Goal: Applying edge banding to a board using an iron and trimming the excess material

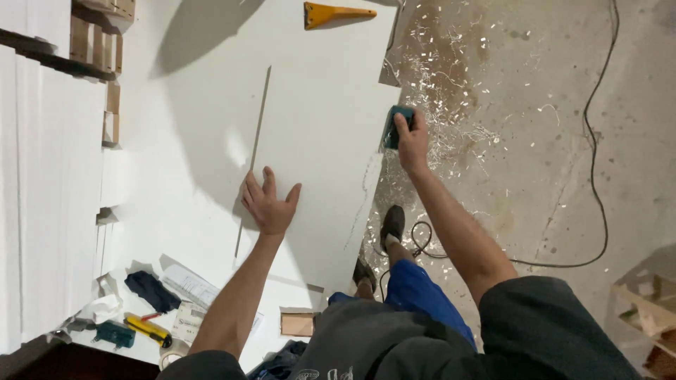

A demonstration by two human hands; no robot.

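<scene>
Your dark shirt and blue trouser leg fill the bottom of the frame, nearest the lens. From there, take the scene from the left. At the lower left of the bench [176, 119] lie a small teal tool [115, 333], a yellow utility knife [148, 329], a dark cloth [152, 290] and some folded paper [190, 283]. Stacked white boards with raw edges stand along the upper left.

Your left hand [267, 204] lies flat at centre frame, fingers spread, pressing down on the large white panel [317, 134] and holding nothing. A thin strip [259, 119] lies on the bench just beside that panel's left edge, running up the frame.

At upper centre a yellow scraper [331, 14] lies untouched on the white surface.

Right of centre, your right hand [412, 141] is clenched around a small teal trimmer [396, 125], which sits against the panel's right-hand edge, about a third of the way down that edge. Pale shavings [443, 105] litter the concrete floor [535, 141] mostly beside and above the tool, and a thin curl hangs along the edge below it. So the upper stretch looks worked and the lower stretch seems left to do. A black cable [598, 176] loops across the floor on the right.
</scene>
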